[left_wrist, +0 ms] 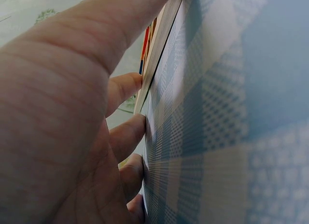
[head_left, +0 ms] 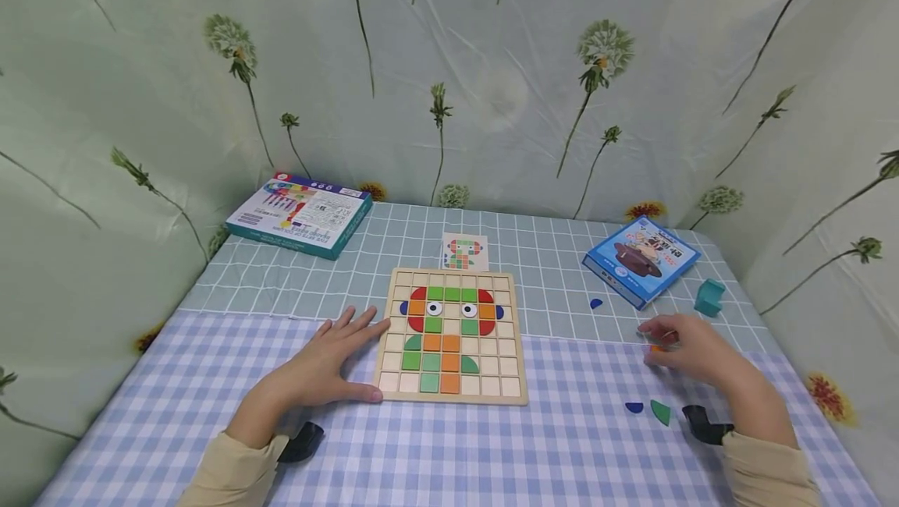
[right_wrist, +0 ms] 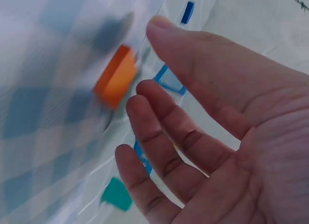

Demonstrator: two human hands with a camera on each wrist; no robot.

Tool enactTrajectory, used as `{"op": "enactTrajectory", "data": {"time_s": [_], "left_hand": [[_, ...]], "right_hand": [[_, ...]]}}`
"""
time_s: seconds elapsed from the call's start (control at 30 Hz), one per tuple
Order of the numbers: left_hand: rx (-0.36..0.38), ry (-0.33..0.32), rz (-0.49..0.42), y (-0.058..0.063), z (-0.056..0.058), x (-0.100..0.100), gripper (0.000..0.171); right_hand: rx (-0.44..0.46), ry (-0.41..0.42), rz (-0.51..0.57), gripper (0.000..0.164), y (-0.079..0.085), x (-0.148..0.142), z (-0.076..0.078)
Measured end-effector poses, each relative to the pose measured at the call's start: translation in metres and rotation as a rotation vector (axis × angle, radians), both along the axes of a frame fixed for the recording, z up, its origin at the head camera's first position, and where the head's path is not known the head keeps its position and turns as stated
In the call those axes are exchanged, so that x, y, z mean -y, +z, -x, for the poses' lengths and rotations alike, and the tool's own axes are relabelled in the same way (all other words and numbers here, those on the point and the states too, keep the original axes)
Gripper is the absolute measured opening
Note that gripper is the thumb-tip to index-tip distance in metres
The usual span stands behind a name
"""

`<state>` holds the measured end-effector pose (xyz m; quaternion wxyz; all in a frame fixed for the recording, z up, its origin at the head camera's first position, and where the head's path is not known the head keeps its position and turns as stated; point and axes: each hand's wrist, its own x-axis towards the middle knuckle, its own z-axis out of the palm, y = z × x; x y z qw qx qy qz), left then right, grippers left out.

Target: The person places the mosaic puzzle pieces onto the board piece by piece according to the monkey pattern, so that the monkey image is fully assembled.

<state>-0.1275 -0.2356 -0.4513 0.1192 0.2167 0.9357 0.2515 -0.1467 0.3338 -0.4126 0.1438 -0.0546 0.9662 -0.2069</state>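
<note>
My left hand (head_left: 319, 366) spreads its fingers along the left side of a wooden grid board (head_left: 521, 351); thumb and fingertips touch its edge. Coloured tiles on the board form a face-like figure with two eye tiles (head_left: 435, 309). On the right, my right hand (head_left: 691, 347) hovers low over the cloth, thumb and fingers parted. Just beyond its fingertips in the right wrist view is a blurred orange block (right_wrist: 117, 79), with a visible gap between. Nearer me lie a dark blue half-round piece (head_left: 634, 407) and a green quarter-round piece (head_left: 660, 413).
A pattern card (head_left: 464, 246) lies behind the board. A teal-sided box (head_left: 302, 214) is at back left, a blue box (head_left: 641, 257) at back right. A teal block (head_left: 709, 298) and another blue half-round piece (head_left: 596, 303) lie near the blue box.
</note>
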Motion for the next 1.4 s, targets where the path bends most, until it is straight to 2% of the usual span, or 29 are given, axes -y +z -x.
{"op": "enactTrajectory", "data": {"time_s": [0.2,0.67,1.07,1.27,1.4], "left_hand": [[0.006,0.006,-0.005,0.000,-0.001,0.000,0.111],[-0.004,-0.007,-0.006,-0.003,0.002,0.001,0.111],[0.018,-0.012,-0.017,-0.001,-0.001,0.004,0.119],[0.023,-0.029,-0.027,-0.001,0.001,0.006,0.118],[0.014,-0.042,-0.025,-0.002,0.002,0.007,0.116]], "right_hand": [[0.039,-0.054,-0.014,0.040,-0.007,-0.010,-0.005],[0.007,-0.116,-0.041,0.038,-0.012,-0.010,-0.011],[-0.022,-0.090,-0.025,0.035,-0.010,-0.003,-0.011],[-0.027,-0.068,-0.010,0.037,-0.004,0.010,-0.009],[-0.045,-0.019,-0.001,0.036,0.000,0.025,-0.010]]}}
